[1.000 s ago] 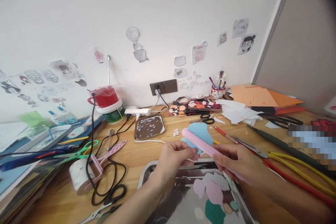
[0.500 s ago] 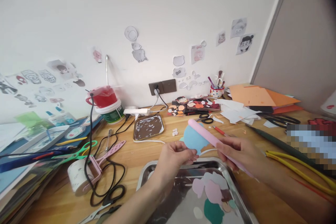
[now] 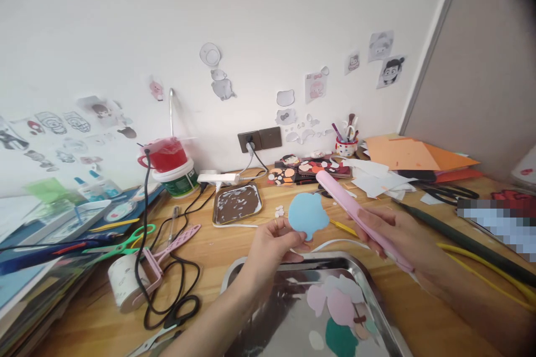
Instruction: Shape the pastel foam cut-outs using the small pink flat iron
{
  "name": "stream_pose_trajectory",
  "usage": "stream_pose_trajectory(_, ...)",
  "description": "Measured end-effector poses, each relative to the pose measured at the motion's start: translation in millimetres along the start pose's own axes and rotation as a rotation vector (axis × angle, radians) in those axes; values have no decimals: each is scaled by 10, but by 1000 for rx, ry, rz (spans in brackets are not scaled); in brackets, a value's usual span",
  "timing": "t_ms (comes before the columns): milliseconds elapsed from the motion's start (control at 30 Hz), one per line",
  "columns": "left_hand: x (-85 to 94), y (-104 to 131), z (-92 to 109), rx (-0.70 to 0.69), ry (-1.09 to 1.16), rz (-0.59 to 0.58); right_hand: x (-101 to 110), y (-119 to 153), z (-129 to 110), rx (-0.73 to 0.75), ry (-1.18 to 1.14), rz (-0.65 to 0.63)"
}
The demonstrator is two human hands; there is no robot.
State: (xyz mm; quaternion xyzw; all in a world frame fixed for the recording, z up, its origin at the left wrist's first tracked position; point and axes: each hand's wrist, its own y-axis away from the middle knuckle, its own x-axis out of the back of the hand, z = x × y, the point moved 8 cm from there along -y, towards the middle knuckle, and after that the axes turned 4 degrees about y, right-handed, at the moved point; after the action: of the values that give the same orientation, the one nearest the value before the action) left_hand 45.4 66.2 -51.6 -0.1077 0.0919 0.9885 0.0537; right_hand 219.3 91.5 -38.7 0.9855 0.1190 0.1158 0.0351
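Note:
My left hand (image 3: 276, 240) pinches the lower edge of a light blue cut-out (image 3: 307, 213), a round shape with small bumps, held up above the far rim of the metal tray (image 3: 335, 261). In my right hand (image 3: 387, 228) is a slim pink hair straightener (image 3: 345, 201), its tip pointing up and away to the left. A gap separates the straightener from the cut-out. Inside the tray lie pale pink cut-outs (image 3: 340, 308), a dark green one (image 3: 340, 337) and other small pieces.
A small brown-based tray (image 3: 238, 203) stands behind my left hand. Black-handled scissors (image 3: 182, 312), a pink tape roller (image 3: 129, 281) and black cables lie at left. A red-and-white bucket (image 3: 170, 164) stands by the wall. Orange sheets (image 3: 402, 153) and paper scraps (image 3: 381, 178) are at back right.
The straightener has moved off the blue cut-out, up and to the right. The cut-out has shifted slightly left and now shows whole, still in my left hand.

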Motion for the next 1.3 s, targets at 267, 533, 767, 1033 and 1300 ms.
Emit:
stream_pose_trajectory(267,-8,-11,-29,4,7,-22,-249,79,-29,90,230,-210)
stream_pose_trajectory(533,5,-21,8,-33,37,-1,-254,149,-135,67,250,-186)
stream_pose_trajectory(767,69,-21,62,-46,51,71,-143,62,-59,77,200,-122)
stream_pose_trajectory(1033,101,-8,120,-93,105,66,-91,12,1,17,120,-133)
stream_pose_trajectory(1300,67,-32,81,-46,82,36,-219,76,-87,86,231,-217)
